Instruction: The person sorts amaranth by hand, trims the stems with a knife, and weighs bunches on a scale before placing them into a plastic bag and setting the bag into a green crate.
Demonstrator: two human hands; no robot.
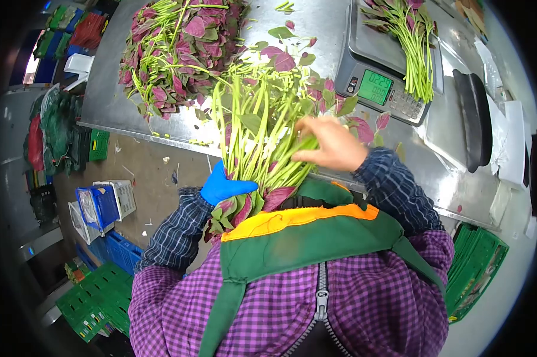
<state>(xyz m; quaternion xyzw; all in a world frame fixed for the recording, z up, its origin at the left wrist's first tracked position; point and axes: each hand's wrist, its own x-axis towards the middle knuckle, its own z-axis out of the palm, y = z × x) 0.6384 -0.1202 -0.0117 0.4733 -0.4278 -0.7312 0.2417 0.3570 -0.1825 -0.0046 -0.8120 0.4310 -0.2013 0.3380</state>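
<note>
My left hand (225, 185), in a blue glove, is closed round a bunch of green stems with red and green leaves (262, 143), held close to my green and orange apron. The stems point up and away from me. On the right side of the bunch, my bare right hand (331, 143) has its thumb and fingers curled round some stems. A large pile of the same leafy stems (179, 53) lies on the metal table at the upper left. Another bunch (414, 53) rests on the scale (366, 77), whose display glows green.
The metal table (108, 89) carries loose leaves and cut stem bits. A dark curved object (473, 119) lies at its right. Green crates (473, 271) stand at the lower right, with blue and white crates (96, 208) on the floor to the left.
</note>
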